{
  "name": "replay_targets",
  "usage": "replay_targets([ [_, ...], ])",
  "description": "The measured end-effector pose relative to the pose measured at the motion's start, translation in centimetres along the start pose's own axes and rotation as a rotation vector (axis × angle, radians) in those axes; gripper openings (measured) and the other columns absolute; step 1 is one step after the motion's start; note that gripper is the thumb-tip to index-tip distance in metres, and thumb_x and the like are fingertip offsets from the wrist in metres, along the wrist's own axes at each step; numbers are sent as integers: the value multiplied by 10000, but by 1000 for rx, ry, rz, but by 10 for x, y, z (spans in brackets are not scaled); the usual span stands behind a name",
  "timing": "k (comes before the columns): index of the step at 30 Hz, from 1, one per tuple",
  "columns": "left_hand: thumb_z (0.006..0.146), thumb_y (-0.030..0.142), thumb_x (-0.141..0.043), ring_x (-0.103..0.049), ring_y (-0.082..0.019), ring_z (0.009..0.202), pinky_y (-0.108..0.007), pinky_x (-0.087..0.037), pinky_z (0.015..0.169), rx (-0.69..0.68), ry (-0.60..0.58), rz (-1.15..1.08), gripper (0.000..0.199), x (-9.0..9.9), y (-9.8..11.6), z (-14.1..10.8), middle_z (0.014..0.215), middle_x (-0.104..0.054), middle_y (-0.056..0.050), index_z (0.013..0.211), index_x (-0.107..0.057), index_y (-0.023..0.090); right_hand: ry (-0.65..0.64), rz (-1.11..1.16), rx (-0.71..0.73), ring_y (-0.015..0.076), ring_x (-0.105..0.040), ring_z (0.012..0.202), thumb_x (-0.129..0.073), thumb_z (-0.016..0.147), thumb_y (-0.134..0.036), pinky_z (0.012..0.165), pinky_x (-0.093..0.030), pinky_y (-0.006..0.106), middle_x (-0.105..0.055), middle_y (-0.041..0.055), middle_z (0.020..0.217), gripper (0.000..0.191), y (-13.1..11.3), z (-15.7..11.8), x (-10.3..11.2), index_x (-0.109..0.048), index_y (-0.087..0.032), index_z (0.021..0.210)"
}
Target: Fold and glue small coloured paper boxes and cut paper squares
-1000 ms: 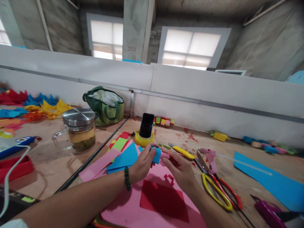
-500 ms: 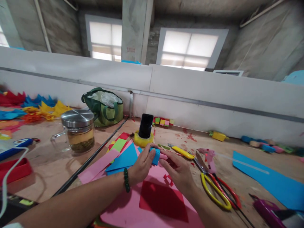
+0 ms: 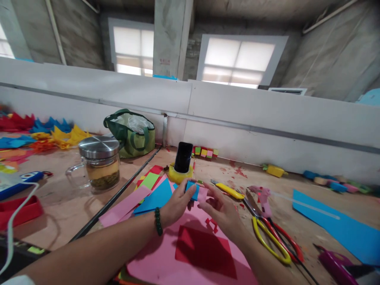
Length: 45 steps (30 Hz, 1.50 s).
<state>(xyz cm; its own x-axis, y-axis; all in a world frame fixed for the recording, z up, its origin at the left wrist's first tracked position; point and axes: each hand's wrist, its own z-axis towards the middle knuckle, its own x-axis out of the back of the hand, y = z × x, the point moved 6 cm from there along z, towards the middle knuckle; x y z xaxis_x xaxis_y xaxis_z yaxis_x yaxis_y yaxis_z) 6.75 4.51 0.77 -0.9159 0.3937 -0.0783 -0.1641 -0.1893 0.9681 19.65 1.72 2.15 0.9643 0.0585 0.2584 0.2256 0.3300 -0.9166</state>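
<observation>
My left hand (image 3: 177,204), with a green bead bracelet on its wrist, pinches a small folded blue piece (image 3: 193,190). It looks like felt or foam sheet. A pink flap (image 3: 202,194) sticks out from its right side. Close to that flap, my right hand (image 3: 221,206) has its thumb and fingers apart; whether a fingertip touches the flap is hard to tell. Below both hands lies a large pink sheet (image 3: 157,259) with a dark red rectangle (image 3: 204,251) and small red scraps (image 3: 211,225) on it. Blue sheets (image 3: 157,196) and pink strips (image 3: 126,204) lie left of my hands.
Right of my hands are a yellow utility knife (image 3: 230,190), scissors (image 3: 268,233), a pink glue gun (image 3: 264,200) and a blue sheet (image 3: 335,225). A phone (image 3: 183,156) stands in a yellow tape roll (image 3: 180,174). Leftward are a glass tea mug (image 3: 102,170) and a green bag (image 3: 139,140).
My right hand's fingers have spread away from the piece, and more of the pink flap shows. My left hand keeps its hold on the blue piece. The view has shifted slightly.
</observation>
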Motion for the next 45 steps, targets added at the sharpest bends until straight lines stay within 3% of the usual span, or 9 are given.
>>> replay_targets([
  [6, 873, 563, -456, -456, -94, 575, -223, -399, 516, 35, -17, -87, 414, 1, -3, 2, 768, -495, 12, 1015, -469, 174, 5, -43, 35, 141, -623, 638, -704, 753, -361, 548, -514, 242, -678, 36, 834, 402, -4, 1, 3, -654, -183, 1109],
  [13, 882, 563, -437, -447, -85, 515, -218, -378, 490, 23, -48, 5, 418, -3, -3, 1, 696, -482, 35, 1021, -470, 170, -33, -202, 103, 130, -595, 585, -633, 835, -364, 544, -498, 232, -623, -8, 694, 325, -2, -1, -1, -639, -221, 1126],
  [21, 851, 557, -493, -440, -89, 496, -222, -362, 479, 120, -72, -5, 391, -2, -9, 4, 624, -478, 44, 911, -493, 170, -58, -237, 62, 141, -630, 633, -590, 863, -387, 590, -518, 250, -676, 14, 810, 342, 5, -1, -3, -628, -220, 1159],
  [26, 839, 575, -499, -439, -85, 468, -206, -340, 443, 149, -47, -52, 403, 0, -5, 4, 587, -465, 50, 847, -499, 172, 5, -258, 110, 183, -672, 821, -696, 774, -350, 740, -558, 341, -646, 83, 1160, 541, -1, -2, 7, -544, -244, 1283],
  [28, 831, 609, -482, -445, -89, 456, -208, -347, 429, 187, -70, -74, 451, 0, -6, 4, 587, -484, 38, 855, -526, 161, -8, -230, 124, 184, -671, 823, -679, 791, -346, 758, -552, 346, -671, 83, 1089, 462, -3, -1, 7, -590, -226, 1228],
  [32, 837, 654, -418, -529, -104, 515, -242, -429, 493, 265, -129, -183, 548, 1, -7, 3, 737, -575, -21, 961, -567, 141, 21, -29, 22, 181, -673, 744, -675, 791, -395, 699, -549, 322, -706, 64, 865, 355, 2, 5, 10, -660, -180, 1074],
  [37, 715, 436, -724, -604, -122, 743, -243, -466, 620, 199, -169, -116, 704, 8, 0, 5, 1097, -560, -58, 1334, -434, 268, 82, 259, -244, 159, -683, 669, -738, 721, -449, 643, -538, 266, -701, 37, 740, 395, 21, 6, 14, -662, -159, 978],
  [40, 669, 314, -781, -573, -102, 730, -242, -468, 640, 113, -251, -131, 726, 10, 0, 9, 1049, -575, -46, 1324, -474, 247, 41, 365, -329, 123, -668, 627, -737, 734, -432, 621, -523, 225, -696, 28, 745, 348, 24, 5, 11, -658, -157, 933],
  [45, 722, 361, -741, -560, -90, 637, -260, -476, 616, 121, -276, -81, 592, 17, -10, 16, 958, -602, -48, 1249, -547, 173, -24, 407, -375, 108, -638, 591, -712, 754, -444, 586, -505, 217, -674, 21, 717, 308, 25, 3, 7, -625, -155, 813],
])
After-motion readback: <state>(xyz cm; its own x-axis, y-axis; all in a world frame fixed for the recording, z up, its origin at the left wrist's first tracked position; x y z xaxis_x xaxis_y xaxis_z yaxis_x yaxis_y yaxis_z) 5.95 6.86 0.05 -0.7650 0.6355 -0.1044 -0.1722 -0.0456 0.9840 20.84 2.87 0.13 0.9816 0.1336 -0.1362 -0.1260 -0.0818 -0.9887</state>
